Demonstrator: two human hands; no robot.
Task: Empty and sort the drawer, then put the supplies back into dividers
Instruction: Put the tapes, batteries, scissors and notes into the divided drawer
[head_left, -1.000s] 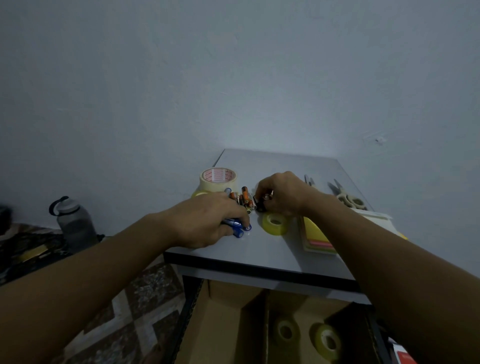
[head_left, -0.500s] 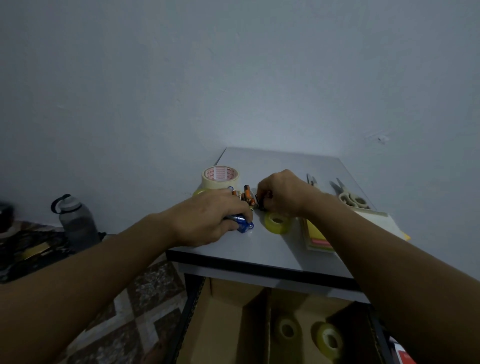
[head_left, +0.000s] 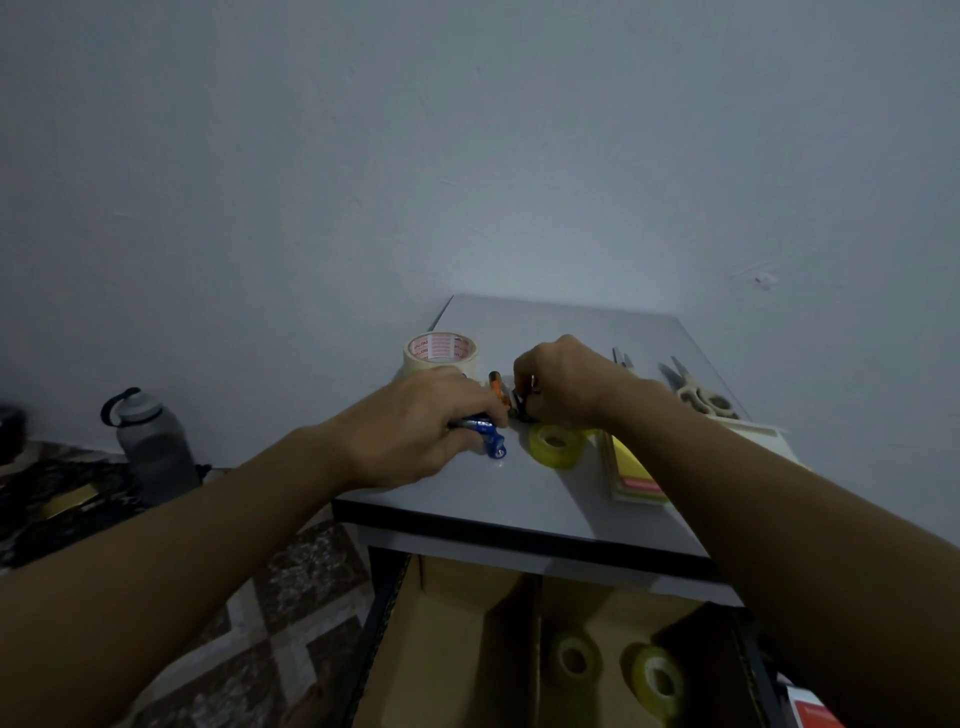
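Note:
On the grey tabletop (head_left: 550, 499), my left hand (head_left: 415, 426) grips a bunch of blue pens (head_left: 485, 439). My right hand (head_left: 563, 382) is curled over small dark items (head_left: 522, 408) beside an orange pen (head_left: 496, 387), pinching at them. A small yellow tape roll (head_left: 556, 444) lies just in front of my right hand. A large beige tape roll (head_left: 440, 353) stands behind my left hand. Below the table, the open drawer (head_left: 457, 649) has cardboard dividers and holds two small yellow tape rolls (head_left: 574, 660), (head_left: 657, 678).
Coloured sticky notes (head_left: 631, 470) lie right of the small roll. Cream-handled scissors (head_left: 698, 392) and another metal tool (head_left: 621, 358) lie at the back right on white paper (head_left: 763, 431). A grey water bottle (head_left: 150, 441) stands on the floor to the left. The wall is close behind.
Both hands stayed at the same cluster of pens and small items; my right hand's fingers shifted slightly over the dark items. My left hand keeps its hold on the blue pens.

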